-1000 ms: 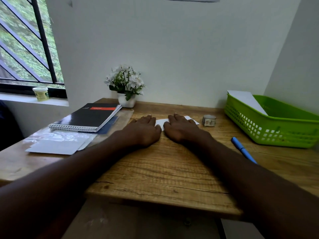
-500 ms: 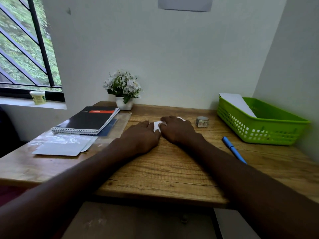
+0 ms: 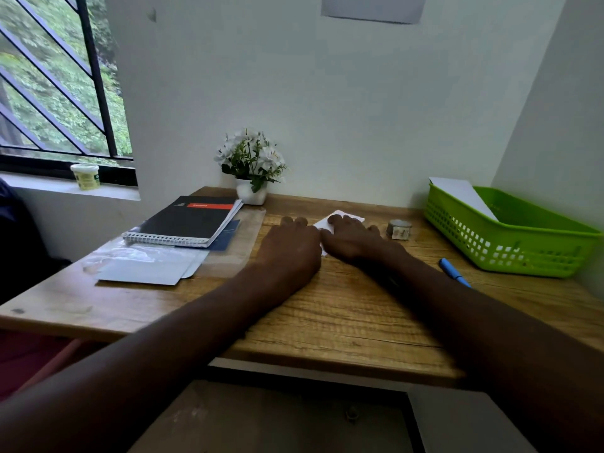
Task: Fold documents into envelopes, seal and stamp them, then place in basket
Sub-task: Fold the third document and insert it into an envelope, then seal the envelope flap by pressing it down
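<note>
In the head view, both hands lie palm down on a white paper (image 3: 340, 221) at the far middle of the bench (image 3: 343, 322). The left hand (image 3: 291, 248) and the right hand (image 3: 351, 238) touch side by side, fingers straight and flat, pressing the paper; they pinch nothing. Only a far corner and a thin near strip of the paper show, so whether it is a document or an envelope I cannot tell.

The step seems to be pressing a fold or a seal. To do it well, the person should hold one hand firm as an anchor and slide the other along the crease with even pressure, so the sheet does not turn.

The paper lies flat and a little turned, its visible corner pointing far and to the right. The long axis seems to run left to right, though the hands hide most of it.

The green basket (image 3: 490, 243) stands at the far right, already holding a white sheet (image 3: 464, 196). A small roll (image 3: 398, 228) sits between it and the right hand.
</note>
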Available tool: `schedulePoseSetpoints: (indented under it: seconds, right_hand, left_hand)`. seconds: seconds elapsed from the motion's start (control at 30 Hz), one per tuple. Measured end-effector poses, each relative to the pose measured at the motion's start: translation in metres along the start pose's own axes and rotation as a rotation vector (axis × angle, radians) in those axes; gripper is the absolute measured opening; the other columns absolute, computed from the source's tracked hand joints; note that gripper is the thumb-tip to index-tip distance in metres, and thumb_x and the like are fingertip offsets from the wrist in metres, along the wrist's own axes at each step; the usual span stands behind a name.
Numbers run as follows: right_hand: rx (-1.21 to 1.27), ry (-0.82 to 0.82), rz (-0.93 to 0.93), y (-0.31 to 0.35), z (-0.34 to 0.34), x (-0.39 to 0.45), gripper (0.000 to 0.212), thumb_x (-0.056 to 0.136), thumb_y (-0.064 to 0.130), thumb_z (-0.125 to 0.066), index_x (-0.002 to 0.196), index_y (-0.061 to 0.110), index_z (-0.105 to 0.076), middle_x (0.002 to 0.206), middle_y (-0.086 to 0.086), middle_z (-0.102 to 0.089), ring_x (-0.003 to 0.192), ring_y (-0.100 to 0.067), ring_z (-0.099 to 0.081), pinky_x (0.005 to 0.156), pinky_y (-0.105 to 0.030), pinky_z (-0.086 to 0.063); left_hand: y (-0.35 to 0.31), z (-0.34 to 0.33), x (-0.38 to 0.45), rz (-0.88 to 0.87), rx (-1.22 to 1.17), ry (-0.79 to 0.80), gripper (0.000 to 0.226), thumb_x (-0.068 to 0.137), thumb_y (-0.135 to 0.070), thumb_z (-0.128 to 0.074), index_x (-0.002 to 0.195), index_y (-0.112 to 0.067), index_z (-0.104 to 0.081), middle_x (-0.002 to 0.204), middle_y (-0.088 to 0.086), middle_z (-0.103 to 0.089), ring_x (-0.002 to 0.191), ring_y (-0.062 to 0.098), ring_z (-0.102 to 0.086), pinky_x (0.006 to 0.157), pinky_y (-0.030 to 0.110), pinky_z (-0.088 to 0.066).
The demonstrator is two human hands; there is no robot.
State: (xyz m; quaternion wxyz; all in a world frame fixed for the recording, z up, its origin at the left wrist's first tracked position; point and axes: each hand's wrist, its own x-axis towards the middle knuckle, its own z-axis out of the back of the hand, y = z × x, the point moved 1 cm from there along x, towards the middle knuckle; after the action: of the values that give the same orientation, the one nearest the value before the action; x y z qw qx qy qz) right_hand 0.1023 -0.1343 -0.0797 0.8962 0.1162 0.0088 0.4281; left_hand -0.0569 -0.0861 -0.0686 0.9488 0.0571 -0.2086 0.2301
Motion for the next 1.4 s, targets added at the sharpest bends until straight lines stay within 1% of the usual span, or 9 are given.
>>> schedulePoseSetpoints:
  seconds: [0.13, 0.33, 0.67, 0.77, 0.87, 1.0, 1.2, 1.33, 1.4]
  right_hand:
    - [0.013, -0.02, 0.025, -0.001, 0.0, 0.005, 0.06, 0.103, 0.054, -0.026, 0.157, 0.03, -0.029, 0.17, -0.005, -0.016, 0.156, -0.025, -0.011, 0.12, -0.06, -0.009]
    - [-0.007, -0.176, 0.077, 0.0, -0.001, 0.001, 0.039, 0.103, 0.044, -0.037, 0.133, 0.031, -0.058, 0.143, -0.003, -0.055, 0.133, -0.029, -0.049, 0.107, -0.058, -0.035]
    - [-0.048, -0.158, 0.035, -0.001, 0.01, -0.014, 0.039, 0.105, 0.038, -0.036, 0.137, 0.029, -0.057, 0.146, -0.002, -0.058, 0.132, -0.026, -0.052, 0.112, -0.052, -0.033]
    - [-0.026, -0.357, 0.103, 0.001, 0.013, -0.017, 0.037, 0.105, 0.041, -0.041, 0.132, 0.028, -0.061, 0.139, -0.003, -0.061, 0.126, -0.026, -0.056, 0.108, -0.048, -0.038]
    - [-0.073, -0.531, 0.23, 0.007, 0.016, -0.022, 0.024, 0.1, 0.033, -0.051, 0.114, 0.026, -0.07, 0.117, -0.001, -0.067, 0.108, -0.027, -0.063, 0.095, -0.043, -0.042]
    - [0.056, -0.616, 0.434, 0.033, 0.019, -0.042, 0.011, 0.094, 0.027, -0.063, 0.094, 0.024, -0.074, 0.093, 0.002, -0.066, 0.09, -0.025, -0.064, 0.077, -0.038, -0.044]
    - [0.329, -0.483, 0.809, 0.141, 0.01, -0.096, 0.014, 0.092, 0.029, -0.068, 0.084, 0.019, -0.073, 0.081, 0.006, -0.062, 0.074, -0.013, -0.058, 0.07, -0.037, -0.048]
    - [0.278, -0.315, 0.815, 0.196, -0.01, -0.113, 0.037, 0.086, 0.063, -0.058, 0.092, 0.031, -0.076, 0.095, 0.01, -0.061, 0.088, -0.008, -0.057, 0.075, -0.035, -0.048]
    - [0.139, -0.266, 0.785, 0.21, -0.016, -0.113, 0.041, 0.082, 0.07, -0.062, 0.101, 0.036, -0.075, 0.104, 0.008, -0.058, 0.097, -0.011, -0.054, 0.081, -0.038, -0.047]
  left_hand:
    - [0.005, -0.001, -0.002, 0.037, -0.02, -0.07, 0.029, 0.103, -0.026, -0.048, 0.121, -0.009, -0.063, 0.125, 0.013, -0.059, 0.118, 0.029, -0.053, 0.085, 0.037, -0.043]
    - [0.001, 0.005, -0.005, 0.014, 0.004, -0.095, 0.017, 0.098, -0.016, -0.051, 0.111, -0.012, -0.062, 0.111, 0.013, -0.068, 0.102, 0.029, -0.061, 0.072, 0.033, -0.033]
    - [-0.001, 0.023, -0.029, -0.015, -0.063, -0.209, 0.028, 0.093, -0.017, -0.06, 0.12, -0.012, -0.056, 0.104, 0.012, -0.07, 0.095, 0.029, -0.065, 0.075, 0.035, -0.042]
    - [0.027, 0.037, -0.045, -0.023, -0.173, -0.355, 0.032, 0.093, -0.026, -0.061, 0.123, -0.017, -0.059, 0.108, 0.008, -0.069, 0.1, 0.027, -0.063, 0.085, 0.04, -0.052]
    - [0.083, 0.058, -0.062, 0.05, -0.168, -0.468, 0.03, 0.09, -0.032, -0.059, 0.116, -0.019, -0.066, 0.101, 0.007, -0.074, 0.094, 0.031, -0.067, 0.081, 0.041, -0.053]
    - [0.168, 0.066, -0.086, 0.149, -0.286, -0.409, 0.025, 0.096, -0.03, -0.059, 0.114, -0.022, -0.073, 0.105, 0.001, -0.078, 0.095, 0.025, -0.071, 0.08, 0.034, -0.05]
    - [0.221, 0.046, -0.103, 0.271, -0.458, -0.36, 0.033, 0.098, -0.048, -0.054, 0.113, -0.028, -0.077, 0.108, -0.008, -0.078, 0.099, 0.011, -0.07, 0.087, 0.034, -0.052]
    - [0.233, 0.036, -0.095, 0.353, -0.566, -0.169, 0.046, 0.099, -0.051, -0.054, 0.087, -0.014, -0.078, 0.077, 0.007, -0.073, 0.071, 0.017, -0.061, 0.063, 0.032, -0.043]
    - [0.239, 0.031, -0.098, 0.379, -0.622, -0.142, 0.045, 0.095, -0.049, -0.057, 0.086, -0.01, -0.077, 0.078, 0.012, -0.074, 0.068, 0.017, -0.057, 0.063, 0.032, -0.042]
